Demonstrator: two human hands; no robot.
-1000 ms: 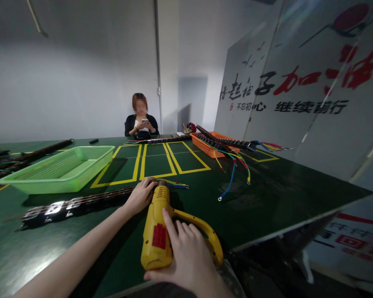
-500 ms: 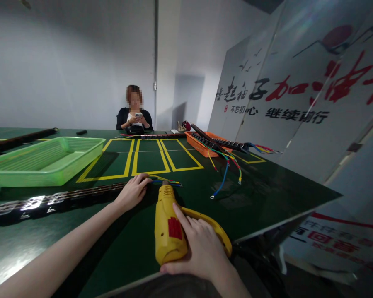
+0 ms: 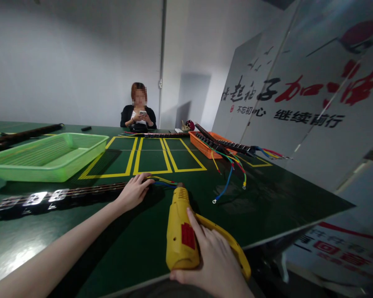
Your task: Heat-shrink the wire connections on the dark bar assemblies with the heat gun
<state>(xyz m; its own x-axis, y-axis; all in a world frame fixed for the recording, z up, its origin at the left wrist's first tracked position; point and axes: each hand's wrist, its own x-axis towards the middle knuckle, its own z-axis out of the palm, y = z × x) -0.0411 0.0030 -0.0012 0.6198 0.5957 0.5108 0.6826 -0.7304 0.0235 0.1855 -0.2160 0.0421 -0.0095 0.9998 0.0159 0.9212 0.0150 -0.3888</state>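
Observation:
My right hand (image 3: 209, 250) is closed around a yellow heat gun (image 3: 180, 231) with a red patch on its side. The gun's metal nozzle points away from me, at the ends of several blue and yellow wires (image 3: 164, 181). Those wires come out of the right end of a long black strip (image 3: 81, 194) with shiny sections, lying on the green table. My left hand (image 3: 135, 191) is closed over that end, its fingertips bent down by the wires. The hand partly hides where the wires leave the strip.
A light green basket (image 3: 62, 176) stands at the left. Black strips with coloured, ring-tipped wires lie across an orange basket (image 3: 200, 145) at the right. Yellow outlines mark the green table (image 3: 267, 207). Across it sits a person (image 3: 139, 114) holding a phone.
My right hand has moved the heat gun right, so its nozzle now sits at the wires' ends. The left hand stays on the strip's end. The camera view has shifted slightly.

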